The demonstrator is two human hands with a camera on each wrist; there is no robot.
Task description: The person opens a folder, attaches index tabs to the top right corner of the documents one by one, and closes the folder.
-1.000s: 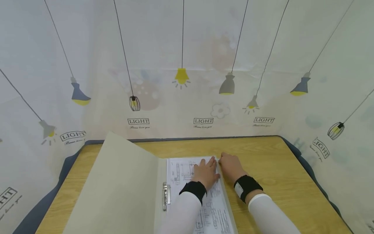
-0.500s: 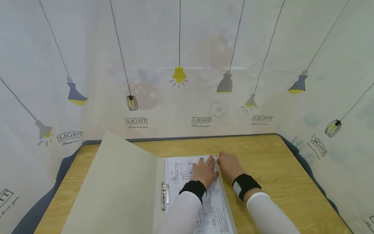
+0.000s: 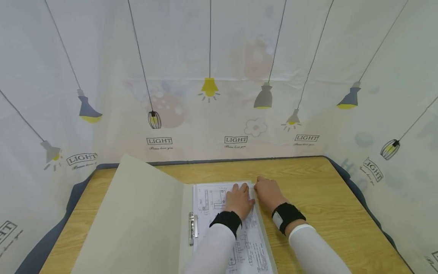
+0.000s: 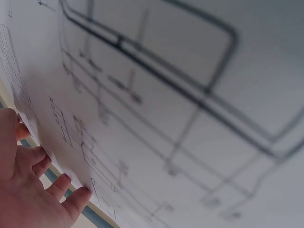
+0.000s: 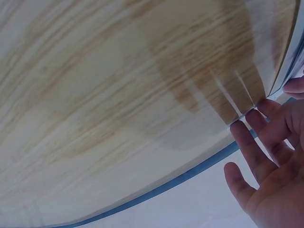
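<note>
An open cream file folder [image 3: 143,213] lies on the table, its left cover raised. Inside sit printed sheets with line drawings [image 3: 248,236], beside a metal clip [image 3: 191,228]. My left hand [image 3: 238,201] rests on the sheets near their upper right corner, fingers slightly bent, fingertips on the paper; its wrist view shows the fingers [image 4: 59,190] along the sheet's edge. My right hand [image 3: 270,195] is at the folder's upper right corner, fingers bent; in its wrist view several fingertips touch the tabletop. I cannot tell whether it pinches the folder's edge.
The wood-grain table [image 3: 328,205] extends to the right of the folder and behind it. A pale cloth printed with hanging lamps [image 3: 205,125] encloses the back and sides, with a dark blue border [image 3: 78,190] around the table.
The fingers of my left hand have drawn slightly closer together on the paper. My right hand stays at the folder's corner. The head view has shifted a little.
</note>
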